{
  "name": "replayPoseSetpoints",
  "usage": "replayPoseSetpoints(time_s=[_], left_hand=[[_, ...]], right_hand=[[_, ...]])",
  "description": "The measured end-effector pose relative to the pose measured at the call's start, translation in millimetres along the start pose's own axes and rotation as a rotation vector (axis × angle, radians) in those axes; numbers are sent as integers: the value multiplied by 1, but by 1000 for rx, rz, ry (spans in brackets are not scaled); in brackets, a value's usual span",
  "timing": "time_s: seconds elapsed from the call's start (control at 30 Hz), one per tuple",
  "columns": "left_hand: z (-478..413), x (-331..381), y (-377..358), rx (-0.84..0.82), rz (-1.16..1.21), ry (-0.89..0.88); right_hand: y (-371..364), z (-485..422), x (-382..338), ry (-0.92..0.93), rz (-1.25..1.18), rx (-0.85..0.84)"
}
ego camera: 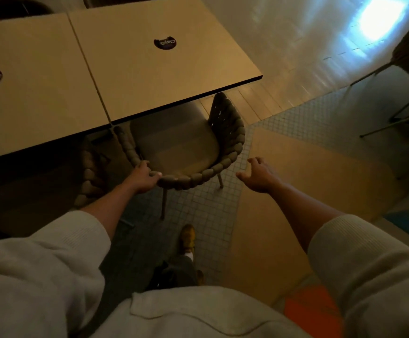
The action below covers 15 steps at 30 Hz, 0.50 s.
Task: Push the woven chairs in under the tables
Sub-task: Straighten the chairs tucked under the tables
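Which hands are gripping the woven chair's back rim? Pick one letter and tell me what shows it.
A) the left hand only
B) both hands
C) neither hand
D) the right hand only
A: the left hand is curled over the back rim of the woven chair, while the right hand is open with fingers spread, off to the chair's side and not touching it.

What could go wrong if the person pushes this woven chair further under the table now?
1. Only the left hand holds the woven chair, its grip off-centre on the back rim; the right hand is open beside it, so the chair may swing instead of going straight.
2. The chair's tall side stands close to the table edge and may knock it.
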<state>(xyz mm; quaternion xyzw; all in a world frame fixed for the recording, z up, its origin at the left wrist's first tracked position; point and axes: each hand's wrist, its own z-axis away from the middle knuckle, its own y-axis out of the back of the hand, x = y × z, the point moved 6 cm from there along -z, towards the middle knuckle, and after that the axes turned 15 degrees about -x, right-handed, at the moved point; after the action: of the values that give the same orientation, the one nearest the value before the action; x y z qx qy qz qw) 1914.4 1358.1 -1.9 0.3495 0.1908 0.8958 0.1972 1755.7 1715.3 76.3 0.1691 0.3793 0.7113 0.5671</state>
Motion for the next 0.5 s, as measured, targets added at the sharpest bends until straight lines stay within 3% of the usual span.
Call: replayPoseSetpoints(time_s=[0.27, 0.5], left_hand=[[-65, -34, 28, 274, 386, 243], [-109, -48, 44, 354, 586, 401]], right_hand=[[40, -88, -1, 42, 34, -51], [70, -173, -7, 67, 18, -98]])
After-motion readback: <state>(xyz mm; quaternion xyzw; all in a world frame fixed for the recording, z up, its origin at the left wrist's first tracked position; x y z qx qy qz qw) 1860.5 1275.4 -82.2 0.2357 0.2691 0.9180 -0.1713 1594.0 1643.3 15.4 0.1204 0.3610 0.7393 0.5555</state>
